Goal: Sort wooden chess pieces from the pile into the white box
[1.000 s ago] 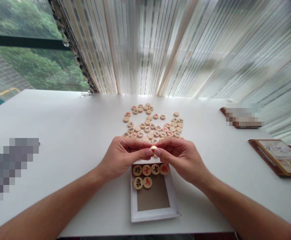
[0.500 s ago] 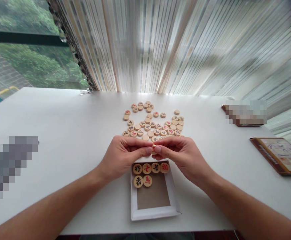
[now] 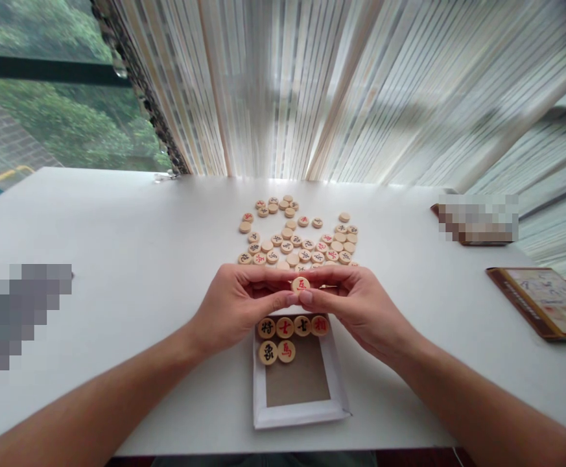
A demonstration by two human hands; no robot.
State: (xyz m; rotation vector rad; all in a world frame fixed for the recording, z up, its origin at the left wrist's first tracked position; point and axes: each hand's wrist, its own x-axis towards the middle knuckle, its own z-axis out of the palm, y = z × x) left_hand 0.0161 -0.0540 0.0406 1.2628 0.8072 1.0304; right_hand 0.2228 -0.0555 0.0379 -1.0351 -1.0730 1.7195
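Left to right, the upper discs (image 3: 285,327) in the white box (image 3: 302,414) read black 将, red 士, black 士, red 相; the lower discs (image 3: 268,353), black 象, red 馬; the held disc (image 3: 301,285), seemingly red 馬.

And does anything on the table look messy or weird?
A bit: the loose pieces lie scattered beyond the white box, some blank side up, while six pieces inside it sit in neat rows. I see nothing clearly broken.
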